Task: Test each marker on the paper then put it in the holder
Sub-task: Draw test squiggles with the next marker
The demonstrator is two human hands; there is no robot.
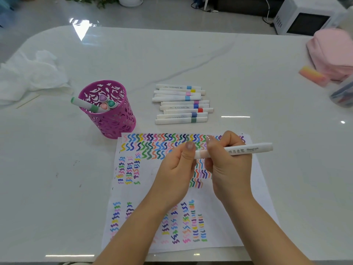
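Both hands hold one white marker (248, 149) with a pale pink band, lying level above the paper (238, 217). My right hand (227, 165) grips its barrel. My left hand (177, 169) pinches the cap end at the marker's left; the tip is hidden. The paper is covered with several rows of coloured squiggles. A magenta cut-out holder (110, 119) stands to the upper left of the paper with several markers in it, one green-banded marker (84, 104) leaning over its rim. A pile of several white markers (181, 104) lies beyond the paper.
Crumpled white tissue (28, 73) lies at the far left of the white marble table (57, 169). At the far right sit a pink pouch (334, 52), an orange-pink eraser block (313, 75) and a clear container of pens (343, 94). A white microwave (301, 18) stands on the floor beyond.
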